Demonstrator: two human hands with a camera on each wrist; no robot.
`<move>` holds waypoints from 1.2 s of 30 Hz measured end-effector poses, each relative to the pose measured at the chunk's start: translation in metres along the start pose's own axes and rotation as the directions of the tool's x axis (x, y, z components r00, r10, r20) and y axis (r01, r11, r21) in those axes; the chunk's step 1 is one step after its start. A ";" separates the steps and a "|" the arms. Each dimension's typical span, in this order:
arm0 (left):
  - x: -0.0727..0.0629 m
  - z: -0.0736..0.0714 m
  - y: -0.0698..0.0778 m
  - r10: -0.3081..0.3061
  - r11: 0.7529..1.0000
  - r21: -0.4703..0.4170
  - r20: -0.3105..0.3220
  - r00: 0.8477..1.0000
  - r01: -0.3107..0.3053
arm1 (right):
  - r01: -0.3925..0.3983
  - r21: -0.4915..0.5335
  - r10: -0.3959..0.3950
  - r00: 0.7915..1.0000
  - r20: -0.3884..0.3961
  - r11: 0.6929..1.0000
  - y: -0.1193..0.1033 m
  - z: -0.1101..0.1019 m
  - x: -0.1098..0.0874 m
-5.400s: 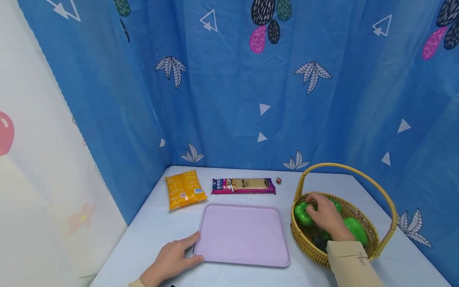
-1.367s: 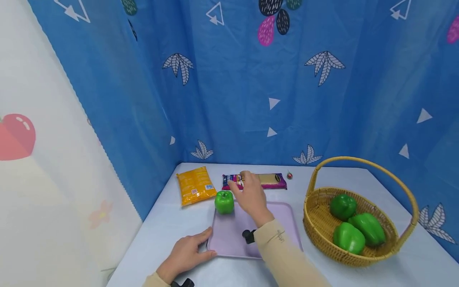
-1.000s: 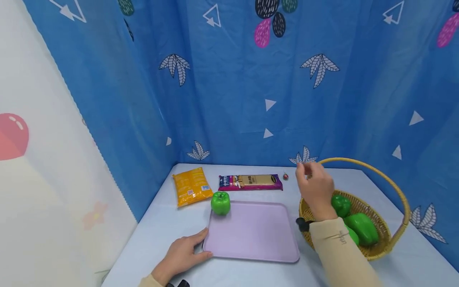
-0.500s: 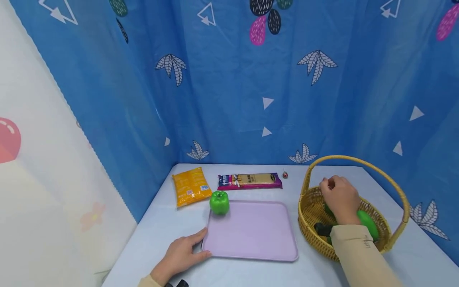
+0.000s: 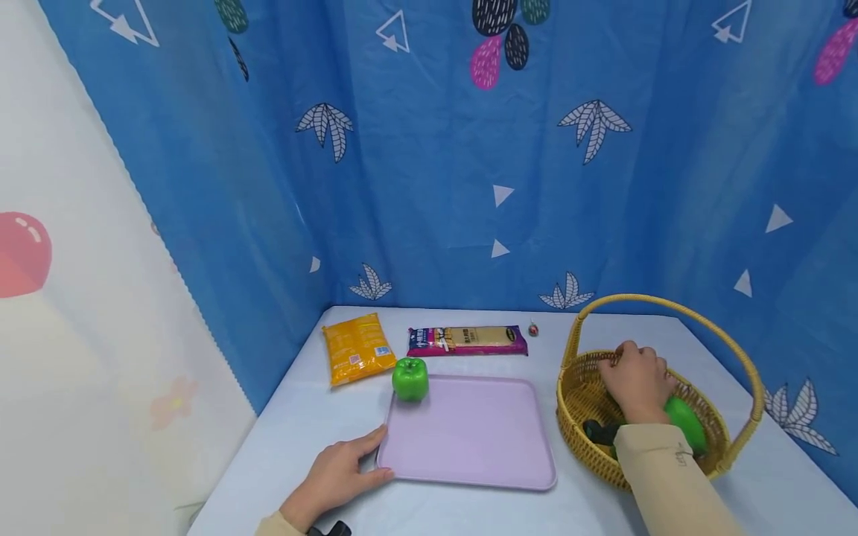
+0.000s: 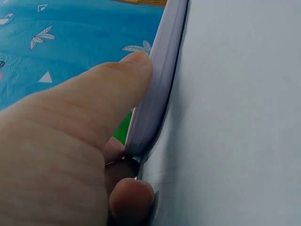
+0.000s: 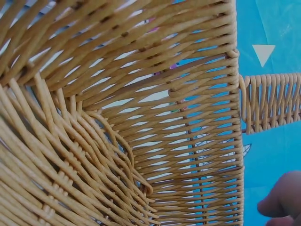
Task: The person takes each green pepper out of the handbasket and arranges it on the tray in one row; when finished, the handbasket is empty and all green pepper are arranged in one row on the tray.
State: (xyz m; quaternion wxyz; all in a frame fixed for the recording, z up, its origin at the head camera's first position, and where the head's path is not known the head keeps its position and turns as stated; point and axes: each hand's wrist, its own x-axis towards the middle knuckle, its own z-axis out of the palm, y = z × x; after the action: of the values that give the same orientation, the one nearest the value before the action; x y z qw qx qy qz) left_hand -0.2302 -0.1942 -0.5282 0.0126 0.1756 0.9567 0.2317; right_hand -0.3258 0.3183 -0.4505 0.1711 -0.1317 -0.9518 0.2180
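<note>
My left hand (image 5: 338,476) rests at the near left corner of the lilac tray (image 5: 469,432), thumb and fingers spread along its edges. In the left wrist view the thumb touches the rim of the tray (image 6: 157,89). One green bell pepper (image 5: 410,380) stands upright on the tray's far left corner. My right hand (image 5: 640,381) reaches down into the wicker basket (image 5: 570,424), over the spot of a darker pepper it hides. Beside that hand lies another green pepper (image 5: 685,424). The right wrist view shows the basket's weave (image 7: 188,141) and a fingertip (image 7: 282,197); the grip is hidden.
Behind the tray lie an orange packet (image 5: 358,348) and a long purple-and-tan packet (image 5: 468,340). A tiny red-and-green item (image 5: 532,328) is right of them. The basket's tall handle (image 5: 670,301) arches over the right hand. A blue curtain (image 5: 429,149) hangs behind the table.
A pepper has come from the basket to the tray's far left corner. My right hand has left the tray, swung right and dropped into the basket. The left hand stays at the tray corner.
</note>
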 end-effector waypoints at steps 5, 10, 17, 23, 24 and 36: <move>0.002 0.000 -0.002 -0.001 1.000 0.019 0.002 1.000 0.000 | -0.049 -0.002 0.049 0.996 0.073 0.999 0.003 0.000 0.000; 0.002 -0.001 0.000 0.005 1.000 0.010 -0.002 1.000 -0.005 | -0.053 0.006 0.052 0.992 0.119 0.999 0.003 -0.003 -0.001; 0.002 -0.001 0.000 -0.006 1.000 0.008 0.010 1.000 0.006 | -0.018 0.051 0.011 0.993 0.121 0.999 0.001 -0.002 -0.005; 0.001 0.000 -0.002 -0.005 1.000 0.014 0.010 1.000 0.005 | 0.020 0.102 -0.032 0.992 0.123 0.995 0.000 0.002 -0.001; 0.002 0.000 -0.002 -0.003 1.000 0.015 0.009 1.000 0.003 | 0.021 0.116 -0.036 0.991 0.128 0.993 0.000 0.002 0.000; 0.000 0.001 -0.002 -0.003 1.000 0.014 -0.007 1.000 0.003 | -0.035 0.209 -0.010 0.977 0.211 0.977 -0.004 -0.001 0.001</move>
State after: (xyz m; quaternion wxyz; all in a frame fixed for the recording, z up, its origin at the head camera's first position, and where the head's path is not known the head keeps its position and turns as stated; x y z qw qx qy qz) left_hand -0.2310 -0.1957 -0.5297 0.0086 0.1734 0.9586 0.2258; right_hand -0.3271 0.3152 -0.4478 0.0808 -0.0948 -0.9350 0.3320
